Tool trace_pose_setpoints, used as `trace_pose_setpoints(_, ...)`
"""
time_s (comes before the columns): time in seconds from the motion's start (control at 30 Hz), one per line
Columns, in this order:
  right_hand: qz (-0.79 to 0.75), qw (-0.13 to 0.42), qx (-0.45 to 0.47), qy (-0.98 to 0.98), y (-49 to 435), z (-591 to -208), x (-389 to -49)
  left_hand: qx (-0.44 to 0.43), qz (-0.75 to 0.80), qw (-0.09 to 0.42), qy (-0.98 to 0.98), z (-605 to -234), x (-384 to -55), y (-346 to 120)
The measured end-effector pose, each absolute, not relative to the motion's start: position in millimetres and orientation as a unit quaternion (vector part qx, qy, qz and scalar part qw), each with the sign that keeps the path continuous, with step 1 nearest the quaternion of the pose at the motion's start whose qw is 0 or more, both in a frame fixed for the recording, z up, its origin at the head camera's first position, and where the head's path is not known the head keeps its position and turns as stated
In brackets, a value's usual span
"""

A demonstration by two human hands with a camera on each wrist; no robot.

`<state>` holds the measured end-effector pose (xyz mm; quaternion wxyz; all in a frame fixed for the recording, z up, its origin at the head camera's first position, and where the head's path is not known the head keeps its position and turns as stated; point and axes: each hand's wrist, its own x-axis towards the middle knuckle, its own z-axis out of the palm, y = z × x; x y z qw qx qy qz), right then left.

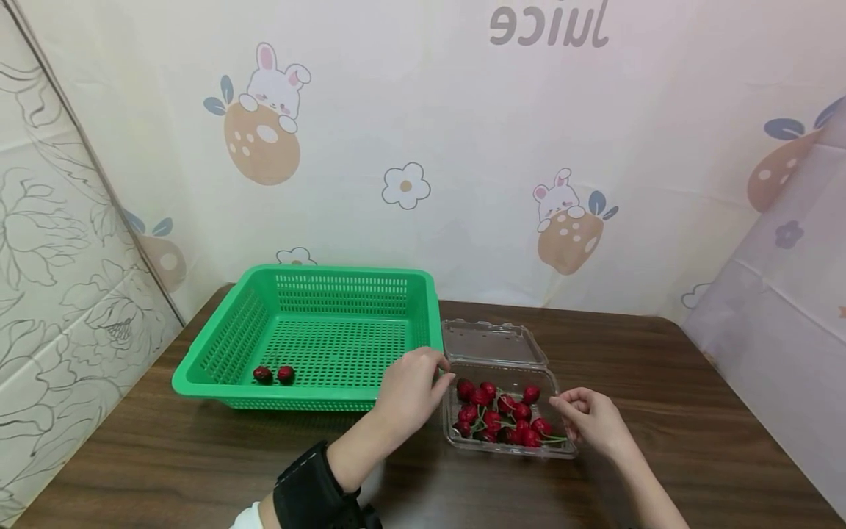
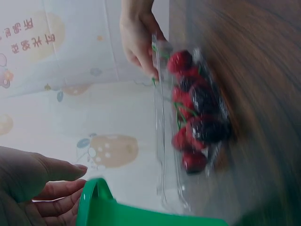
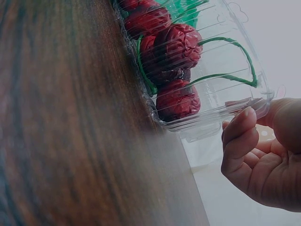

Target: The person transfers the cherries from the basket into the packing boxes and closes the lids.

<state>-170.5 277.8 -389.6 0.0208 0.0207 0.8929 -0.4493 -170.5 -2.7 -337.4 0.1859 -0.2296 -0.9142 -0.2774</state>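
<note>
A clear plastic clamshell box [image 1: 510,447] holds several dark red cherries [image 1: 492,419] with green stems, its lid [image 1: 492,344] folded back behind it. My right hand [image 1: 593,420] pinches the box's right rim between thumb and curled fingers, as the right wrist view [image 3: 263,150] shows. Over the right side of a green plastic basket [image 1: 317,393], beside the box's left rim, is my left hand [image 1: 411,393]. Its thumb and fingers [image 2: 61,193] are loosely bent near the basket's corner, with nothing visible between them. Two cherries [image 1: 274,375] lie in the basket at the front left.
Basket and box stand side by side on a dark brown wooden table [image 1: 661,411]. Behind the table hangs a pale cloth [image 1: 463,242] printed with rabbits and fruit. A black strap [image 1: 311,488] wraps my left wrist.
</note>
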Motion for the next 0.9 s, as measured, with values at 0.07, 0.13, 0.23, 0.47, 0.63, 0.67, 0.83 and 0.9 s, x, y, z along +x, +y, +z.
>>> trace_pose_setpoints(0.07, -0.449, 0.021, 0.021, 0.893, 277.8, -389.4, -170.4, -0.224, -0.271, 0.191, -0.916, -337.4, -172.3, -8.2)
trace_pose_setpoints(0.13, -0.448, 0.020, 0.020, 0.894, 277.6, -389.2, -170.4, -0.220, -0.267, 0.194, -0.918, -336.9, -173.5, -14.0)
trace_pose_setpoints(0.23, -0.448, 0.019, 0.020, 0.894, 277.3, -388.8, -170.4, -0.211, -0.262, 0.196, -0.921, -336.6, -175.7, -23.8)
trace_pose_setpoints(0.47, -0.446, 0.020, 0.024, 0.895, 277.2, -388.5, -169.6, -0.192, -0.252, 0.192, -0.929, -338.2, -182.5, -46.8)
trace_pose_setpoints(0.63, -0.449, 0.020, 0.026, 0.893, 277.5, -388.9, -170.3, -0.175, -0.242, 0.192, -0.935, -340.7, -187.4, -62.3)
trace_pose_setpoints(0.67, -0.449, 0.020, 0.026, 0.893, 277.6, -388.9, -170.4, -0.171, -0.239, 0.192, -0.936, -341.0, -188.1, -65.5)
trace_pose_setpoints(0.83, -0.457, 0.021, 0.029, 0.889, 278.4, -389.3, -170.4, -0.148, -0.225, 0.179, -0.946, -342.2, -190.9, -80.1)
trace_pose_setpoints(0.9, -0.457, 0.021, 0.027, 0.889, 278.7, -389.4, -170.6, -0.138, -0.218, 0.170, -0.951, -341.9, -192.4, -85.1)
